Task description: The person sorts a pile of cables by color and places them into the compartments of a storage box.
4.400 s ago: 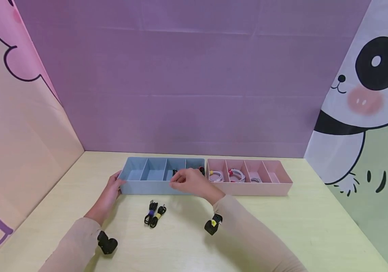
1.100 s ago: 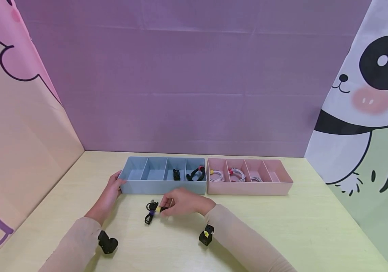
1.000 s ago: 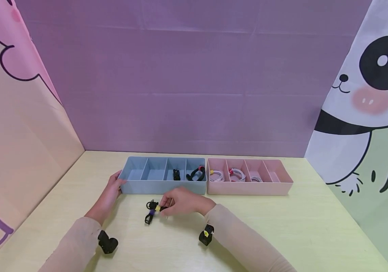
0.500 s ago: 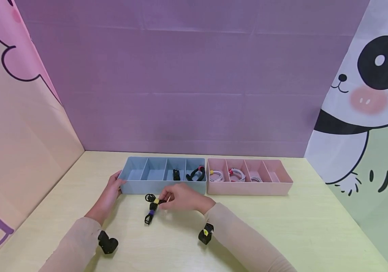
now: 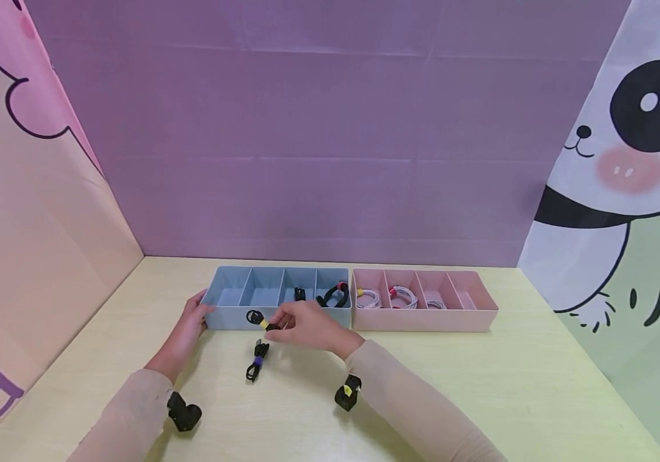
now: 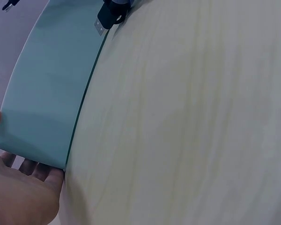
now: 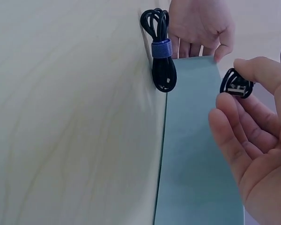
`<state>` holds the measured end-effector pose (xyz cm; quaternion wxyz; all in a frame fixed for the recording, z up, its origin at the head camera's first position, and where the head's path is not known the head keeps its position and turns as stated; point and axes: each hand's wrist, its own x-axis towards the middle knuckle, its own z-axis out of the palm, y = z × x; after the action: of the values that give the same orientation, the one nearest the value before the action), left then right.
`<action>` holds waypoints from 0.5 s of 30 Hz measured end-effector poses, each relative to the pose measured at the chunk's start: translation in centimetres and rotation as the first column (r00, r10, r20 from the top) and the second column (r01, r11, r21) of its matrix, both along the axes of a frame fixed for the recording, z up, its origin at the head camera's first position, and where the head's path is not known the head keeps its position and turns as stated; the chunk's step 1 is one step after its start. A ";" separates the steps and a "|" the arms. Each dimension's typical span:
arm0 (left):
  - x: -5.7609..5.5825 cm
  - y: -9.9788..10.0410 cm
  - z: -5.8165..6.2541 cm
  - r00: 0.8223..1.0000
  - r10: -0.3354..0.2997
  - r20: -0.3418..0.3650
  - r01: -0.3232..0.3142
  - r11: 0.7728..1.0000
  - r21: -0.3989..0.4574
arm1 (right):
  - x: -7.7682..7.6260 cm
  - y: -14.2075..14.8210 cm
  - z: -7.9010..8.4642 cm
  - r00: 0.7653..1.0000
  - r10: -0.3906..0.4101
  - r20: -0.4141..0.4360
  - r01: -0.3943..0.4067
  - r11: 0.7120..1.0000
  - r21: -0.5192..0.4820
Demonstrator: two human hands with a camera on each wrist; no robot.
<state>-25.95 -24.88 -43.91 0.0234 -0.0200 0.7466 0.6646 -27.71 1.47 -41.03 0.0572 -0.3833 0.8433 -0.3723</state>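
My right hand (image 5: 309, 328) pinches a coiled black USB cable (image 5: 255, 317) with a yellow tie, held up before the front wall of the blue divided box (image 5: 228, 318). The metal USB plug (image 7: 236, 90) shows between thumb and fingers in the right wrist view. My left hand (image 5: 194, 314) grips the left end of the box, thumb near the rim and fingers at the end wall. On the table in front lies another black USB cable (image 5: 257, 362), bundled with a purple-blue tie. Inside the box, a black cable bundle (image 5: 300, 294) sits in the third compartment and a red-tied black cable (image 5: 334, 295) in the rightmost.
A pink divided box (image 5: 425, 321) stands right beside the blue one. White coiled cables (image 5: 404, 297) lie in its three left compartments; its rightmost holds nothing visible. A purple backdrop (image 5: 330, 160) rises behind the table (image 5: 284, 423), with printed panels at both sides.
My right hand has come from the box to the table, taken hold of the yellow-tied cable and lifted it off the purple-tied one towards the blue box. My left hand stays put.
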 end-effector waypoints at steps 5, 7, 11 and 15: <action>0.0 0.0 -0.1 1.000 0.000 -0.005 0.000 1.000 -0.004 | -0.2 -0.2 0.2 1.000 -0.023 -0.013 0.023 1.000 -0.019; 0.0 0.0 -0.1 1.000 0.000 -0.008 0.000 1.000 -0.009 | -0.3 -0.2 0.4 0.999 -0.034 -0.017 0.034 0.999 -0.029; 0.1 0.1 -0.2 1.000 0.000 -0.013 0.000 1.000 -0.008 | -0.6 -0.4 0.8 0.998 -0.059 -0.010 0.059 0.997 -0.044; 0.1 0.1 -0.1 1.000 0.003 -0.014 -0.003 1.000 -0.007 | -0.9 -0.6 1.1 0.996 -0.084 0.035 0.086 0.995 -0.056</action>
<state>-25.84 -24.75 -44.06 0.0171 -0.0168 0.7491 0.6620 -28.59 0.90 -39.90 0.0442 -0.3424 0.8468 -0.4046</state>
